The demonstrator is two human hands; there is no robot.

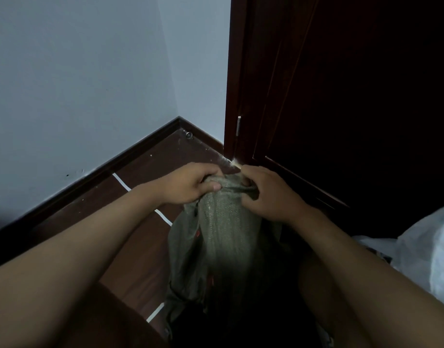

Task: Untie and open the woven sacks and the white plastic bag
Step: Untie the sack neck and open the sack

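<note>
Both hands (231, 189) gripping sack (226, 222) mouth

Two bare forearms, uncovered from wrist to frame edge, one on each side of the sack (226, 222). Left hand (190, 184), left of the sack top: bare fingers, thumb nail short and pale, clearly seen. Right hand (268, 194), right of the sack top: bare back of hand, knuckles showing, nails hidden. Forearms broad, smooth, widening toward the lower corners. Low and left of the sack, under the left forearm, a dark brown rounded shape: leg or clothing, cannot tell. Dim light, fine detail lost
</note>
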